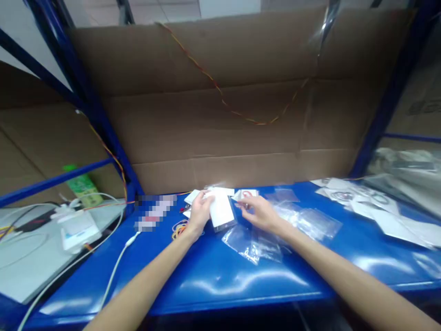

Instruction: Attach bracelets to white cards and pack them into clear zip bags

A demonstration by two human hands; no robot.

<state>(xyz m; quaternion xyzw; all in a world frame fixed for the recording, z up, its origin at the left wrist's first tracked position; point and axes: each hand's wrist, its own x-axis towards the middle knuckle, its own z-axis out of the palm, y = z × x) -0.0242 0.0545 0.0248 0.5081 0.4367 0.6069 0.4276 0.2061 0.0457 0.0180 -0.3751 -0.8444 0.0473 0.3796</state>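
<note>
My left hand (200,214) grips a white card (222,212) at its left edge, thumb on top. The card seems to sit in a clear plastic sleeve whose rim shows past its lower and right edges. Just right of the card is my right hand (259,212), its thumb and fingers drawn together in a pinch. Whatever is between those fingertips is too small to make out. Clear plastic bags (253,243) lie loosely below and right of the card. Behind the hands rests a white card with a red ring-like item (247,194). Colourful bands (179,228) are beside my left wrist.
More clear bags (317,223) spread across the blue table (241,287). White cards (375,207) are piled at the right. A white cable (119,266) crosses the left side. Cardboard (220,133) walls off the back, between blue metal posts (99,110).
</note>
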